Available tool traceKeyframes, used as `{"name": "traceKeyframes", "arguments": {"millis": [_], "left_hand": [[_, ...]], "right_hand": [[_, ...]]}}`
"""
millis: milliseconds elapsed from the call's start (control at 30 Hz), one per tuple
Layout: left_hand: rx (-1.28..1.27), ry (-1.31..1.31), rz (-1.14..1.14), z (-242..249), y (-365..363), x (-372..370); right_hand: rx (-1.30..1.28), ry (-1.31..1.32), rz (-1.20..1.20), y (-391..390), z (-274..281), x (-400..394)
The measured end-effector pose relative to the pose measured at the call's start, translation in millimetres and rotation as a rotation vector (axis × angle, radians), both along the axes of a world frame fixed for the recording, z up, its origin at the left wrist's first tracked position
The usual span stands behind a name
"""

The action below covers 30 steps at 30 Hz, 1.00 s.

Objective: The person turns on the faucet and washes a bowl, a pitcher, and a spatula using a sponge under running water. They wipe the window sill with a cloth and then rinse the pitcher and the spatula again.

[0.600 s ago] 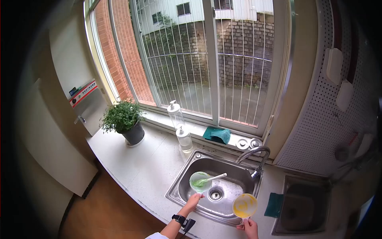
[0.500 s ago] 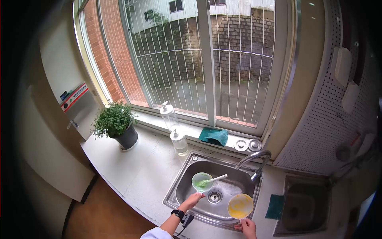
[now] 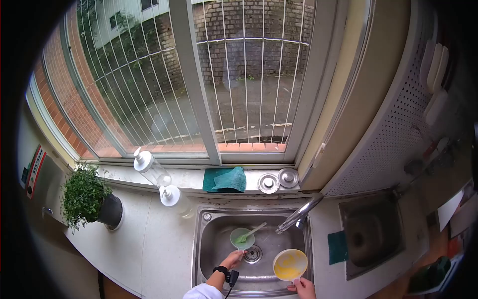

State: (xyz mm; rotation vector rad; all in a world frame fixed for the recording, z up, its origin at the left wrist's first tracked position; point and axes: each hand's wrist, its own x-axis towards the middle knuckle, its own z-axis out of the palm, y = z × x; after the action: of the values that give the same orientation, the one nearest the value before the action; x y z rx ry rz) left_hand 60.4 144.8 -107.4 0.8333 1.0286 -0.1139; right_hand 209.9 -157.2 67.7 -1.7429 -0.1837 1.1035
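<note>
Closed on the handle of a small cup with green residue (image 3: 239,235), my left hand (image 3: 232,259) is over the left part of the steel sink (image 3: 198,244). A white-handled spatula (image 3: 257,228) leans in that cup, its green head inside. At the sink's front right, my right hand (image 3: 302,288) pinches the handle of a translucent bowl smeared with yellow (image 3: 290,264). The bowl is tilted, its inside facing me. Between the two vessels lies the drain (image 3: 253,254). The curved faucet (image 3: 299,215) reaches over the back right of the sink.
Two pump bottles (image 3: 170,196) and a potted plant (image 3: 87,197) stand to the left. Teal cloths (image 3: 225,180) and two round metal lids (image 3: 268,183) lie on the window sill. At the right are a green pad (image 3: 337,247) and a second sink (image 3: 371,234).
The view has turned right and downward, so the sink, bottles and plant appear further left. Both hands keep hold of their vessels, and the green cup is lower relative to the sink's back edge.
</note>
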Motion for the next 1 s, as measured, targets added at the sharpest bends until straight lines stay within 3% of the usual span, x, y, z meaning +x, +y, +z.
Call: {"name": "traceKeyframes", "arguments": {"millis": [100, 200, 300, 333, 400, 433, 467, 533, 567, 633, 667, 767, 800, 900, 967, 1000], "left_hand": [[0.205, 0.225, -0.116, -5.5, -0.5, -8.4], [0.568, 0.435, -0.009, -79.7, 1.9, -29.4], [0.477, 0.682, 0.036, 7.5, -0.1, -24.6], [0.100, 0.397, 0.085, 18.8, 0.4, -29.3], [-0.194, 0.215, 0.075, 98.5, -33.0, -16.0], [-0.262, 0.049, -0.095, 127.8, -53.1, -16.4], [-0.255, -0.107, -0.170, 167.9, -75.0, -14.1], [-0.250, -0.307, -0.083, 193.2, -113.2, -10.4], [-0.210, -0.392, -0.014, 199.7, -126.8, -6.7], [-0.105, -0.291, 0.052, 197.3, -132.5, 0.4], [-0.053, -0.241, 0.084, 193.3, -133.7, 2.2], [0.038, -0.326, 0.157, 176.1, -130.2, 1.7], [0.033, -0.331, 0.210, 178.5, -132.6, 5.0], [0.213, -0.274, 0.338, 194.1, -133.5, 13.9], [0.328, -0.240, 0.398, 207.6, -124.5, 11.8], [0.383, -0.224, 0.429, 211.7, -120.2, 9.3]], "right_hand": [[0.029, 0.046, -0.049, 15.5, -7.8, -14.1], [0.004, 0.054, -0.086, 36.5, -3.5, -18.6], [0.007, 0.058, -0.062, 44.4, 0.3, -23.8], [0.010, 0.040, -0.050, 48.7, 4.6, -25.1], [0.005, 0.009, -0.035, 54.8, 16.5, -32.0], [0.034, 0.013, -0.045, 56.7, 21.4, -37.5], [0.066, 0.015, -0.054, 61.6, 24.4, -42.1], [0.152, -0.001, -0.066, 69.3, 17.1, -55.9], [0.085, -0.164, 0.035, 72.4, 25.7, -62.9], [-0.050, -0.486, 0.236, 83.0, 50.7, -73.4], [0.012, -0.574, 0.163, 86.8, 47.3, -80.3], [0.029, -0.351, 0.318, 92.5, 51.3, -56.1], [0.140, -0.148, 0.345, 90.9, 39.2, -43.7], [-0.058, 0.427, 0.366, 106.5, 66.2, -8.5], [0.048, 0.429, 0.289, 107.9, 30.1, 28.3], [0.065, 0.464, 0.101, 115.1, 33.4, 44.5]]}}
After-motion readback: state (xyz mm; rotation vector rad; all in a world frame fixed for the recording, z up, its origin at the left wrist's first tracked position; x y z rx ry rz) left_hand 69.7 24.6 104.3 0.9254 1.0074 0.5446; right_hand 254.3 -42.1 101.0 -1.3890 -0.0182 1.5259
